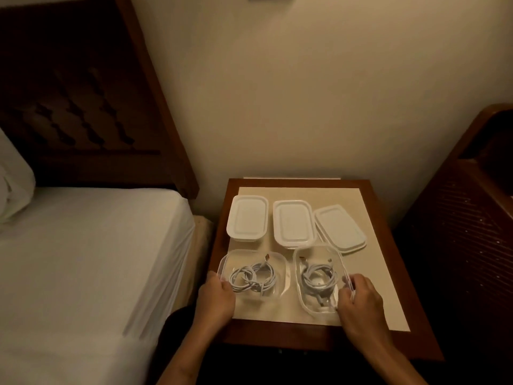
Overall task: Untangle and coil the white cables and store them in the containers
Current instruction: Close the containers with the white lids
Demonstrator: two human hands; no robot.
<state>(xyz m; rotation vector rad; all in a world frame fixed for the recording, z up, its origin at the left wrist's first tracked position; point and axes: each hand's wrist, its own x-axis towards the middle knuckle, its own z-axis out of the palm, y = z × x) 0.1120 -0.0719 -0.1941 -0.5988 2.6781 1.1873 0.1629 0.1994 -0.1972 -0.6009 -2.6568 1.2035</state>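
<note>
Centrally, we see a wooden tabletop with a cream inlay, set against a pale wall. Taking the middle of the tabletop as the dial's centre, we find the left clear container at 8 o'clock and the right clear container at 5 o'clock. Both are without lids and stand just beside each other, not touching.

Each holds one coiled white cable. The left cable lies looped inside the left clear container, and the right cable lies looped inside the right clear container.

The left hand grips the left clear container at its 8 o'clock corner, fingers curled over the rim. The right hand grips the right clear container at its 4 o'clock side, fingers likewise curled over the rim.

Along the far row we note a first lidded container at 11 o'clock and a second lidded container at 12 o'clock. At 2 o'clock lies what looks like a stack of flat lids, angled off the row's line.

Off the tabletop, a bed with a white sheet lies at 9 o'clock, with its pillow and dark headboard toward 10 o'clock. A dark wooden cabinet stands at 3 o'clock.
</note>
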